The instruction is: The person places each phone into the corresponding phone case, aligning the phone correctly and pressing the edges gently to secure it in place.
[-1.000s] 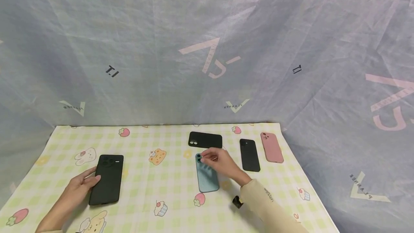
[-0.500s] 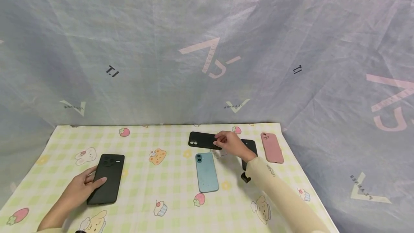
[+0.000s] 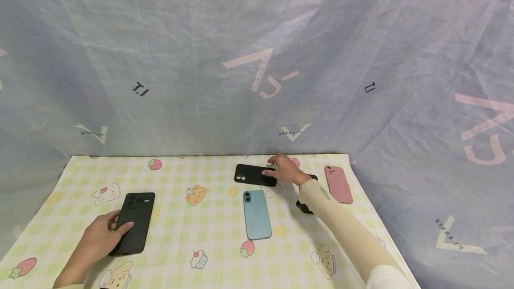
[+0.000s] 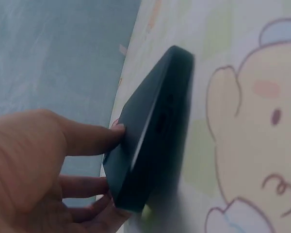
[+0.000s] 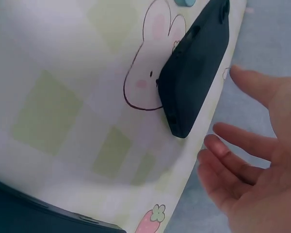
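Here we list: black case (image 3: pixel 253 175), far side of bench (image 3: pixel 172 226), long axis left-right, extending left from nearer right grip (image 3: pixel 284 168), wide, unloaded; left grip (image 3: pixel 100 234) holding black phone (image 3: pixel 138 217), near left.

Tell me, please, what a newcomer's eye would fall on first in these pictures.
Most likely the light blue phone near the middle of the pastel checked cloth, then perhaps the pink phone or case by its right edge. The two hands would also draw notice: the left hand grips a black phone at the left, while the right hand is at a black case near the back.
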`<control>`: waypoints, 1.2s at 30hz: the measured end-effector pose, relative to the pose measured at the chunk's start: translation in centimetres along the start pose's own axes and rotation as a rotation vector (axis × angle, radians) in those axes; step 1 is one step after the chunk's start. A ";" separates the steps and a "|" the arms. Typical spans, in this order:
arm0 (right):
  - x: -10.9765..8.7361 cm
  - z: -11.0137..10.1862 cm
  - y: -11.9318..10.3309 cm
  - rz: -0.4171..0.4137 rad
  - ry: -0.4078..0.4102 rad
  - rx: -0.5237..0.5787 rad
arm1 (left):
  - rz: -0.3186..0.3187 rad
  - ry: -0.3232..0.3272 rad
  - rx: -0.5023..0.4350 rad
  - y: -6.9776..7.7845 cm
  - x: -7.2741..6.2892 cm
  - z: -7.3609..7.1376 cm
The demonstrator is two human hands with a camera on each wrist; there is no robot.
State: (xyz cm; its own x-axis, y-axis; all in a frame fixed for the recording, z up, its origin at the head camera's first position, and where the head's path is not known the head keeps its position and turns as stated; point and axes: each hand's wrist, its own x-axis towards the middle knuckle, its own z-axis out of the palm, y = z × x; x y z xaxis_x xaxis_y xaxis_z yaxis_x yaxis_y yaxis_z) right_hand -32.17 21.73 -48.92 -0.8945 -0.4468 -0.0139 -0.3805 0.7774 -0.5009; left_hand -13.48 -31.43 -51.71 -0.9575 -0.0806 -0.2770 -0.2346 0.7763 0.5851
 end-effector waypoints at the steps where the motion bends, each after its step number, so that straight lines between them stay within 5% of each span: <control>1: 0.2 0.0 0.0 -0.004 -0.014 -0.009 | 0.004 0.008 0.000 0.1 -0.1 0.1; 9: 1.1 0.3 0.1 -0.036 -0.108 -0.076 | -0.044 0.088 0.025 1.2 -0.4 0.9; 18: 1.5 0.6 -0.2 -0.029 -0.093 -0.018 | -0.106 0.146 0.022 2.1 -0.8 1.3; 27: 1.4 0.7 -0.3 0.080 -0.091 0.026 | -0.160 0.180 0.019 2.8 -1.1 1.9; 36: 1.4 1.1 -0.2 0.115 -0.100 0.076 | -0.087 0.173 0.056 2.8 -1.6 2.2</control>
State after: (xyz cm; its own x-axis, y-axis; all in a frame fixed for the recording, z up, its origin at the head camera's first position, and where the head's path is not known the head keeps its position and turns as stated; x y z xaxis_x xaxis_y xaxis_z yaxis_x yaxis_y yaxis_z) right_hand -33.10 20.44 -49.76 -0.9019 -0.4016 -0.1590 -0.2549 0.7921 -0.5546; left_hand -12.27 -27.77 -51.27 -0.9496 -0.2518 -0.1867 -0.3130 0.7946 0.5202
